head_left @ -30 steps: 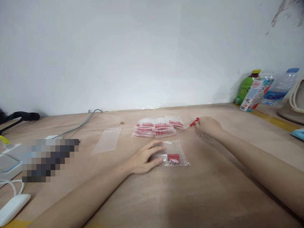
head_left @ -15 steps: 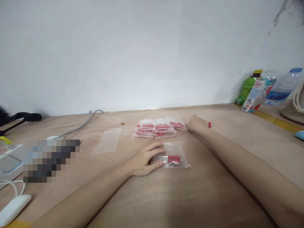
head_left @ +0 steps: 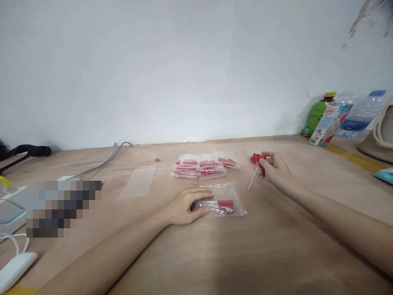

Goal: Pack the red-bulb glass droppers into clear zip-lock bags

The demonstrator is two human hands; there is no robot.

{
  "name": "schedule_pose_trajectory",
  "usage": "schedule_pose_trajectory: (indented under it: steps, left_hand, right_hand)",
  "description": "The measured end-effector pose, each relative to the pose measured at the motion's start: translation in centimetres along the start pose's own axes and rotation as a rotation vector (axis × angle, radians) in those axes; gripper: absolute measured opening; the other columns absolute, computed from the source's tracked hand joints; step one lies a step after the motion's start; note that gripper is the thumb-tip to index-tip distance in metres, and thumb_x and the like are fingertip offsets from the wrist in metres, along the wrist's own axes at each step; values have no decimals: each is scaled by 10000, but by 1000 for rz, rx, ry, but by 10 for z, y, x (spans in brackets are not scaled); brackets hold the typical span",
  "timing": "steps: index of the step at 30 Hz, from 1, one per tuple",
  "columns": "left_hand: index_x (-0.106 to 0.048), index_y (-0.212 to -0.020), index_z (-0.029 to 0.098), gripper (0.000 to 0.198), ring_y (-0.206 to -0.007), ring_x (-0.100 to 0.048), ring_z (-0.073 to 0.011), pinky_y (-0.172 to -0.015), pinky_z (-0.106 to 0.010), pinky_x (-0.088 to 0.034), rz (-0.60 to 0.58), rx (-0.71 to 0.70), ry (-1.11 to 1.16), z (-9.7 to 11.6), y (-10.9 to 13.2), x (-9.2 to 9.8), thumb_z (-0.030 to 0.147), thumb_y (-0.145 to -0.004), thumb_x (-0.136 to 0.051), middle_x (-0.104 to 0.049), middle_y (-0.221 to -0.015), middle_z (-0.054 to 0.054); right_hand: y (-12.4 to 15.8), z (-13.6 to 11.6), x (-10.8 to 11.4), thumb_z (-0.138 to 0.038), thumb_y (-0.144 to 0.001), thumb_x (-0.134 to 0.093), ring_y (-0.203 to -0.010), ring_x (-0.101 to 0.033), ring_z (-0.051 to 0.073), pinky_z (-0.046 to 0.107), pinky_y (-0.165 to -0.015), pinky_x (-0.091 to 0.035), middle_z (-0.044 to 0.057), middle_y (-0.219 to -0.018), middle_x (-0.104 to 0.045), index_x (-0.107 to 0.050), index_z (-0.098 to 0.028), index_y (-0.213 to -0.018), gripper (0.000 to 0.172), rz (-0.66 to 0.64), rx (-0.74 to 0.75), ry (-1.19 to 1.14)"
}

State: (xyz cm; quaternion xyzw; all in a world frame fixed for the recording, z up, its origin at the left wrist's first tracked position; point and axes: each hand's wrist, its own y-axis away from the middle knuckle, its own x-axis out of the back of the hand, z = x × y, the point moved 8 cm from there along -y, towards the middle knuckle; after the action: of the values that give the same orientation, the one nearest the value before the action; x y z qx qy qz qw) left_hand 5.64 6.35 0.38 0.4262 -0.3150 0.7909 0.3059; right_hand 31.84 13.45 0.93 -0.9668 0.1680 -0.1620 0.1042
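Note:
Glass droppers with red rubber bulbs [head_left: 225,203] lie inside a clear zip bag [head_left: 229,188] in front of me. My left hand [head_left: 187,207] rests over the left end of this bag, thumb and fingers apart around the droppers' glass ends. To the right, just above the table, my right hand [head_left: 273,170] pinches a bunch of droppers [head_left: 255,159] near their red bulbs, one thin tube slanting down to the left. Between the hands, farther back, lie several stacked zip bags [head_left: 202,166] of red-bulbed droppers.
A flat translucent bag [head_left: 138,182] lies left of the stacks. Beyond it are a small brown scrap [head_left: 156,160] and a grey cable [head_left: 101,164]. At left stand a power strip [head_left: 14,209] and a white device [head_left: 16,270]. Bottles [head_left: 325,119] stand against the wall at right.
My right hand has turned and drawn back slightly to the right, and the red-bulbed droppers now show in its fingers. My left hand stays on the bag.

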Motion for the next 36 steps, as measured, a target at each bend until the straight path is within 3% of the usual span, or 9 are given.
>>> schedule_pose_trajectory:
  steps: [5, 8, 13, 16, 23, 27, 30, 33, 36]
  left_hand:
    - [-357, -1321, 237, 454, -1208, -408, -194, -1018, -381, -317, -57, -8, -29, 6, -1, 0, 318, -884, -447, -450, -1314, -51]
    - [-324, -1339, 222, 524, -1260, -332, -224, -1059, -423, -235, -33, -32, -61, 9, 0, 2, 340, -857, -490, -405, -1347, -66]
    - [-335, -1327, 203, 530, -1215, -389, -218, -1029, -387, -297, -12, -3, -55, 6, 2, 3, 365, -850, -498, -427, -1323, -82]
    - [-329, -1329, 202, 525, -1205, -398, -214, -1026, -386, -297, -25, -19, -59, 7, 0, 2, 364, -856, -488, -440, -1310, -83]
    - [-309, -1343, 220, 532, -1219, -381, -224, -1036, -411, -268, -29, -65, -64, 14, -3, 2, 351, -859, -487, -429, -1319, -81]
    - [-312, -1346, 211, 538, -1229, -377, -214, -1047, -399, -260, -30, -69, -68, 12, -2, 1, 352, -857, -490, -423, -1330, -80]
    - [-345, -1334, 207, 518, -1257, -346, -216, -1063, -408, -232, -58, -61, -82, 8, -1, -2, 372, -862, -481, -399, -1353, -80]
    - [-362, -1329, 215, 500, -1280, -309, -216, -1075, -419, -204, -89, -33, -93, 5, -2, -4, 388, -870, -463, -367, -1373, -73]
    - [-362, -1329, 226, 493, -1293, -280, -220, -1080, -428, -185, -105, 1, -99, 3, -2, -5, 404, -877, -446, -352, -1381, -64]
  right_hand:
    - [37, 22, -19, -233, -727, -539, -515, -562, 111, 253, -519, -505, -48, -628, -522, -372, -229, -925, 259, -19, -170, -398]
    - [48, 22, -37, -237, -717, -572, -581, -593, 107, 270, -626, -518, -34, -671, -571, -388, -227, -882, 247, -151, -241, -486]
    - [61, 11, -57, -334, -668, -663, -635, -558, 94, 226, -601, -452, -7, -703, -600, -511, -176, -820, 267, -610, -132, -279]
    - [66, 9, -60, -395, -651, -666, -524, -448, 74, 207, -481, -349, -39, -573, -513, -581, -153, -793, 293, -731, -20, -69]
    - [66, -5, -68, -419, -661, -636, -613, -465, 110, 245, -558, -376, 11, -694, -531, -623, -158, -633, 263, -517, 199, 162]
    - [77, -18, -76, -403, -775, -511, -737, -514, 139, 261, -666, -406, 33, -790, -569, -637, -176, -651, 288, -671, 333, 125]
    - [72, -16, -70, -412, -776, -493, -679, -524, 139, 259, -618, -411, 23, -748, -598, -650, -187, -721, 280, -721, 278, 133]
    - [40, -11, -42, -375, -733, -527, -568, -499, 134, 249, -527, -378, 7, -643, -598, -634, -194, -739, 210, -471, 248, 345]
    - [-4, -14, -5, -330, -696, -540, -653, -537, 162, 260, -552, -371, 31, -761, -633, -608, -209, -709, 139, -142, 292, 644]
